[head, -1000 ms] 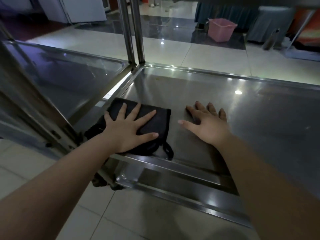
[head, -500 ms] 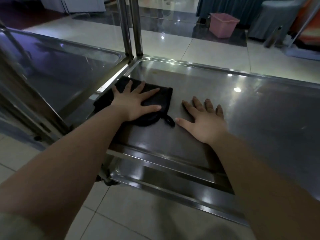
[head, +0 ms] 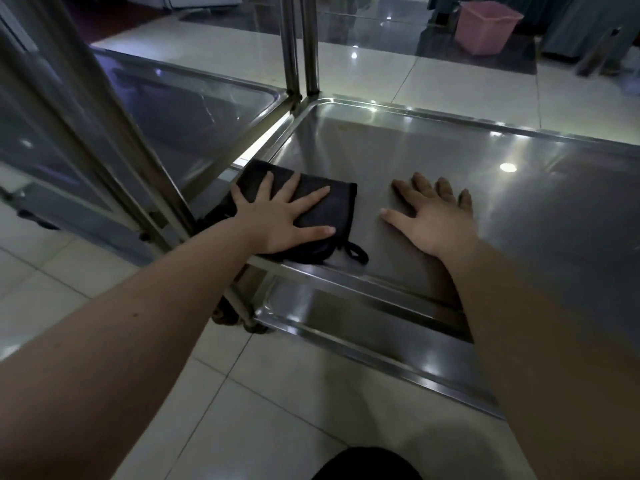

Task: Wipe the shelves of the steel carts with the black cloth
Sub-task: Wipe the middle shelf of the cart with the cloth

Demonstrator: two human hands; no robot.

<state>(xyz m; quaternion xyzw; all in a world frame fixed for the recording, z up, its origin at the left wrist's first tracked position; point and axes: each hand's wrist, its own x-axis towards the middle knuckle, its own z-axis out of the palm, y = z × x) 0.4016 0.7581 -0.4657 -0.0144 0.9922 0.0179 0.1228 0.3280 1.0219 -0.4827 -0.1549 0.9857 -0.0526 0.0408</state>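
Note:
A folded black cloth [head: 332,209] lies at the near left corner of a steel cart shelf [head: 433,143]. My left hand [head: 280,216] presses flat on the cloth with fingers spread. A small loop of the cloth [head: 358,252] sticks out at its near right corner. My right hand [head: 433,216] rests flat on the bare shelf just right of the cloth, fingers apart, holding nothing. A lower shelf [head: 346,320] of the same cart shows below the near rim.
A second steel cart [head: 180,109] stands against the left side, its uprights [head: 299,46] meeting the first cart's far left corner. Slanted steel posts [head: 104,133] cross at left. Cart wheels [head: 228,317] sit on the tiled floor. A pink basket [head: 485,26] stands far back.
My left hand slid the cloth away along the shelf's left edge, then back toward the near rim. My right hand stayed flat beside it.

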